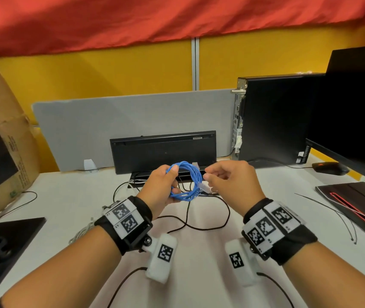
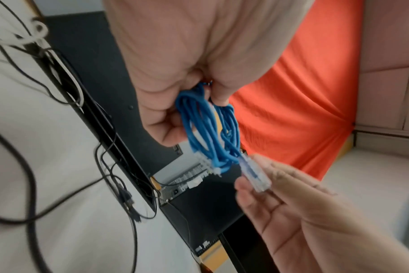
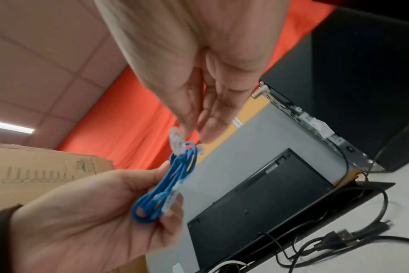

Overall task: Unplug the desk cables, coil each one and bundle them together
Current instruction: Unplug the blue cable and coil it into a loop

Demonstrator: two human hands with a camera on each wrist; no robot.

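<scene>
1. White surface [image 1: 199,274] under my forearms, a yellow partition and red cloth behind it, and a grey divider panel [image 1: 132,121] standing at the back edge
2. My left hand [image 1: 162,185] is curled round the blue cable [image 1: 189,181], which is wound into a small coil of several loops and held up in the air above the surface, in front of the black keyboard [image 1: 163,150] that stands on its edge
3. My right hand [image 1: 230,181] pinches the clear plug [image 2: 254,175] at the cable's free end between thumb and fingertips, just beside the coil; the other fingers hang loosely curled
4. I judge the blue cable light and springy: the loops will want to fan open if my left grip slackens, so the place to hold is across all the loops at once, as now
5. The clear plug looks hard, with a thin latch that could snap, so I would guide it by its body and tuck the tail round the loops
6. Black cables [image 1: 201,218] sprawl over the surface below my hands, and a USB plug [image 3: 343,235] lies among them; these look not yet coiled
7. A whitish cable [image 1: 81,232] lies bunched by my left wrist
8. To the right stand a black computer tower [image 1: 275,121] and a monitor [image 1: 355,107], with a black mouse [image 1: 330,168] near them; a cardboard box [image 1: 6,134] leans at the left
9. The loose black cables lie directly beneath the coil and could snag a dangling loop if I lower it
</scene>
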